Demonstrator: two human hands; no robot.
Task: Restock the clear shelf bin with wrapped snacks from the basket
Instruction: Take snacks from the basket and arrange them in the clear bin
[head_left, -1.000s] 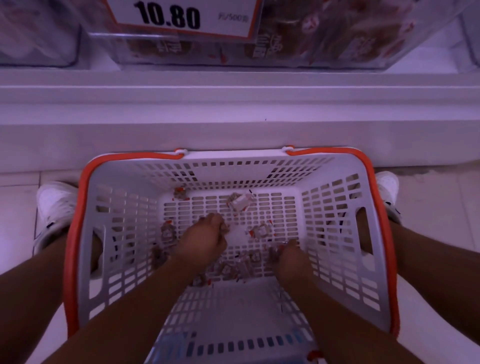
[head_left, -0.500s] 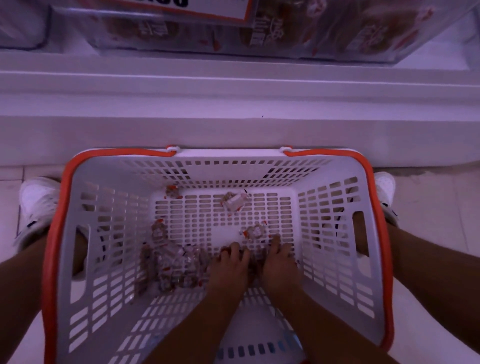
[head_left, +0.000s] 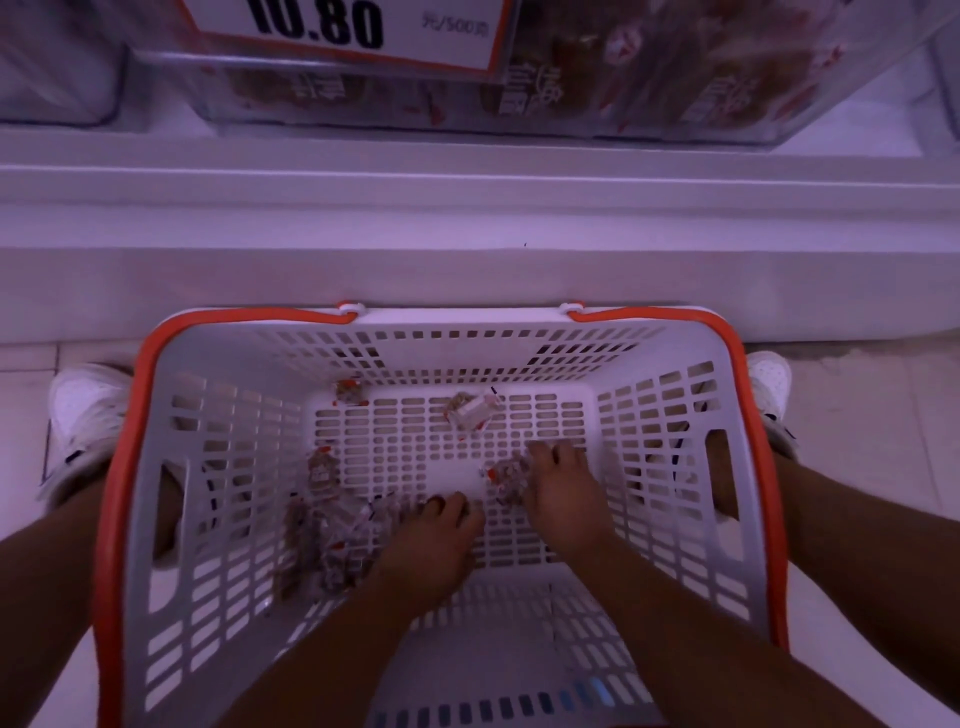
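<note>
fingers (head_left: 550, 454) of right hand (head_left: 563, 493) now curled on wrapped snacks (head_left: 506, 475), farther forward

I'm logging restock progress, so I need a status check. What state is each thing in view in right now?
Basket: on the floor, nearly emptied, a few snacks left.
Snack pile: heaped at the basket's left, beside the left hand.
Stray snack: alone near the far wall, untouched.
Left hand: down on the basket floor; grip unclear.
Right hand: fingers curled round a snack cluster.
Shelf bin: holds wrapped snacks.
</note>
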